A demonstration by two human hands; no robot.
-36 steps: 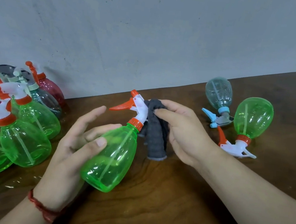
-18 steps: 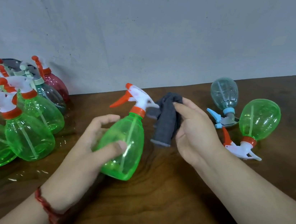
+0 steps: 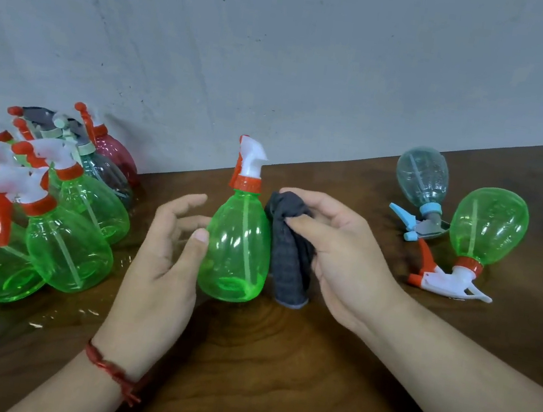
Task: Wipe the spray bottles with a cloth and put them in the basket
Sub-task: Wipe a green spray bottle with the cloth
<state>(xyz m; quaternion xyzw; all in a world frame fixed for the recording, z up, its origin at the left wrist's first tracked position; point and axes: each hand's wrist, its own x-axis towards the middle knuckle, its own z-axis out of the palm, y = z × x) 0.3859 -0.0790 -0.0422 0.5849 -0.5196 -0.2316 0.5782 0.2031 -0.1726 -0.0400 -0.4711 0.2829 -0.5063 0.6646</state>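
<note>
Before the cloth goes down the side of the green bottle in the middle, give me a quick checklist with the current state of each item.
1. Green bottle steadied by the left hand: ok, thumb on its side, fingers behind it.
2. Grey cloth gripped in the right hand: ok.
3. Cloth touching the bottle: ok, it lies against the bottle's right side.
4. Bottle upright: ok, nozzle up, base towards the wooden table; whether it rests there, cannot tell.
5. Basket in reach: cannot tell, none in view.
6. Two bottles on the right clear of the right arm: ok.
</note>
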